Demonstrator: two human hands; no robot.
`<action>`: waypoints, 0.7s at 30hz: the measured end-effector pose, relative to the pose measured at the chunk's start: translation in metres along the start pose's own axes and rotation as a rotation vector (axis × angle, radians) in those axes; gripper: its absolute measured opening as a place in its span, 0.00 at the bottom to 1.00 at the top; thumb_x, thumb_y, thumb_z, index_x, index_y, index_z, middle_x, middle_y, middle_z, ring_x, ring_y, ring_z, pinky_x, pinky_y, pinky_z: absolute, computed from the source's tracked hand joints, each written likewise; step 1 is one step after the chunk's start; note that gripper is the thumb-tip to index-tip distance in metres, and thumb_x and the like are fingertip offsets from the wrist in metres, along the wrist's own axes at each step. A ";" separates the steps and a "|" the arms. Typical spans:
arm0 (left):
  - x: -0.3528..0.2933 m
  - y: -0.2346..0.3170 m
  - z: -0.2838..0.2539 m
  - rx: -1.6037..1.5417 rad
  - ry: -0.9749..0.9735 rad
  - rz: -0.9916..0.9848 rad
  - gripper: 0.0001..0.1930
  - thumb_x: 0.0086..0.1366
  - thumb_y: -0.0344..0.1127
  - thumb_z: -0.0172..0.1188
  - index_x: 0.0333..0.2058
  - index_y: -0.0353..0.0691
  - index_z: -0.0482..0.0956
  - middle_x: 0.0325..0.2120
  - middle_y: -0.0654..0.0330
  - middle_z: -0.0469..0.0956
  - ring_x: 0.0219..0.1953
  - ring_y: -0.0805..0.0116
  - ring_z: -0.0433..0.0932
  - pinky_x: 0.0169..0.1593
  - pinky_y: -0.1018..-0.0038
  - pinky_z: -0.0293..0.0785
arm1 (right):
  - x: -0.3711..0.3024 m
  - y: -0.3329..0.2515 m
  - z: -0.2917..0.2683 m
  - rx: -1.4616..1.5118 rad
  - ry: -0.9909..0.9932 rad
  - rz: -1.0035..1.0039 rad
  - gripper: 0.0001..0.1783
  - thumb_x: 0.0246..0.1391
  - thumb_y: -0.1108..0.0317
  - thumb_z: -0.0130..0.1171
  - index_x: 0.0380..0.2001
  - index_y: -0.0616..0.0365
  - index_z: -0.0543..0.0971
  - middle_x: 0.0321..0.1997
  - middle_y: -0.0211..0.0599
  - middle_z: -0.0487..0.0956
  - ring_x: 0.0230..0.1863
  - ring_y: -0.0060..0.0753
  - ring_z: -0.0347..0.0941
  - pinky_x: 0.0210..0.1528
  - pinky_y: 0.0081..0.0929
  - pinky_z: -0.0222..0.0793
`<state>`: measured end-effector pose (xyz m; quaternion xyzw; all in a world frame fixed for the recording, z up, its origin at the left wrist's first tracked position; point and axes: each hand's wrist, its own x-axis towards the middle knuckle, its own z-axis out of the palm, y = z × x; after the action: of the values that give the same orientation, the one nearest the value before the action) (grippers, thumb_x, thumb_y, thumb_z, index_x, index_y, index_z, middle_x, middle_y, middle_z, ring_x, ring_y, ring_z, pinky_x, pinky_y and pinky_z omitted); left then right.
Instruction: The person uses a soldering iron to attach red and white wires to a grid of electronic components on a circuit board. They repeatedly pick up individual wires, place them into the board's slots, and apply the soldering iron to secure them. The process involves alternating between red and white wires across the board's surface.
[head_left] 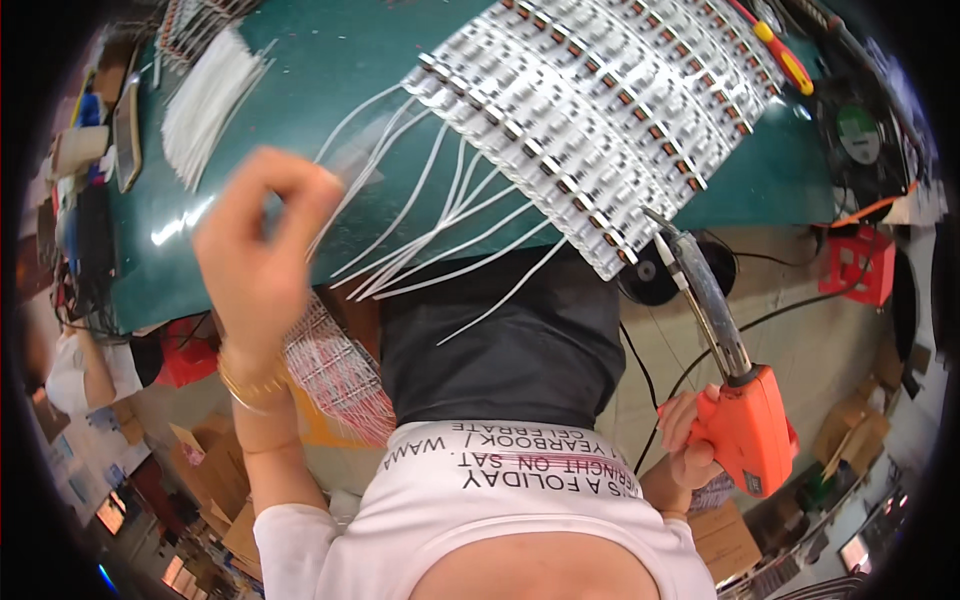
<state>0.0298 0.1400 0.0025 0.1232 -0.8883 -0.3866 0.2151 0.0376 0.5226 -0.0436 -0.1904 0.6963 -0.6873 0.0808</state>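
Observation:
My right hand (690, 440) is wrapped round the grip of an orange soldering gun (752, 430). Its metal tip reaches up to the near right corner of a panel of small white circuit boards (590, 110), at or just over the edge. Several thin white wires (440, 205) trail from the panel's near left edge, hanging toward my lap. Left of these wires my left hand (265, 245) is raised, with finger and thumb curled into a pinch. It is slightly blurred, and whether a wire is between the fingertips cannot be seen.
A bundle of white wires (212, 108) lies on the green table (300, 60) at the far left. A yellow-red screwdriver (788, 62) and a black fan (852, 135) are at the right. Below the table edge are wired boards (335, 370) and a red stool (860, 265).

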 end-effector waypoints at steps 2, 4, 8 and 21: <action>-0.028 0.030 0.027 -0.031 -0.089 -0.018 0.05 0.53 0.24 0.67 0.26 0.37 0.78 0.24 0.62 0.78 0.25 0.71 0.73 0.36 0.78 0.67 | -0.006 -0.004 -0.001 -0.016 -0.002 0.037 0.43 0.57 0.40 0.55 0.59 0.68 0.63 0.13 0.21 0.64 0.13 0.19 0.60 0.21 0.21 0.62; -0.043 0.043 0.051 -0.108 -0.183 0.025 0.06 0.52 0.25 0.68 0.25 0.40 0.78 0.19 0.65 0.76 0.22 0.69 0.72 0.39 0.70 0.63 | -0.008 -0.012 0.000 -0.029 0.004 0.068 0.44 0.55 0.37 0.56 0.58 0.68 0.63 0.12 0.21 0.64 0.13 0.19 0.60 0.20 0.21 0.61; -0.059 0.040 0.073 -0.026 -0.173 0.181 0.10 0.51 0.25 0.68 0.22 0.42 0.74 0.18 0.67 0.74 0.21 0.68 0.69 0.41 0.66 0.58 | -0.022 -0.010 -0.004 -0.044 0.017 0.128 0.39 0.52 0.34 0.57 0.43 0.64 0.66 0.13 0.22 0.65 0.14 0.22 0.62 0.21 0.23 0.61; -0.061 0.040 0.079 0.082 -0.211 0.253 0.10 0.50 0.27 0.69 0.23 0.43 0.74 0.18 0.67 0.72 0.22 0.67 0.68 0.43 0.65 0.56 | -0.068 0.001 -0.018 -0.354 0.174 0.332 0.36 0.47 0.33 0.61 0.28 0.62 0.77 0.23 0.32 0.73 0.22 0.30 0.70 0.26 0.26 0.63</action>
<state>0.0436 0.2401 -0.0337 -0.0224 -0.9293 -0.3308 0.1626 0.0924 0.5651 -0.0542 -0.0248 0.8317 -0.5460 0.0974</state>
